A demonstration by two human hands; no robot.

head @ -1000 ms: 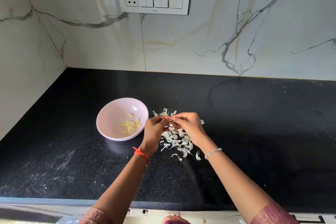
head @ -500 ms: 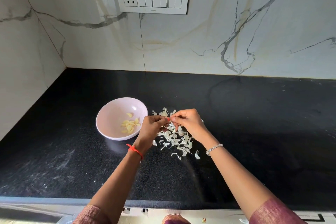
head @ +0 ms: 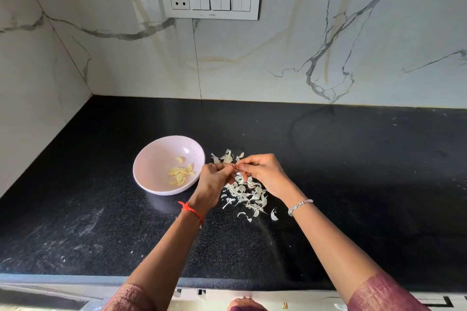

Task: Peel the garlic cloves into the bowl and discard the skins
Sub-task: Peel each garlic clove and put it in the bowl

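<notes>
Dark counter (head: 353,184): left hand (head: 214,180) and right hand (head: 265,174) pinch one clove (head: 236,165). The bowl (head: 141,159) lies beside the left hand.

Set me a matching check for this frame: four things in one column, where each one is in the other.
Things:
1. peeled cloves
2. garlic skins
3. red thread
4. silver bracelet

Places:
A. on the right wrist
B. inside the pink bowl
C. loose on the black counter
D. on the left wrist

Pairs: 1-B, 2-C, 3-D, 4-A.
</notes>
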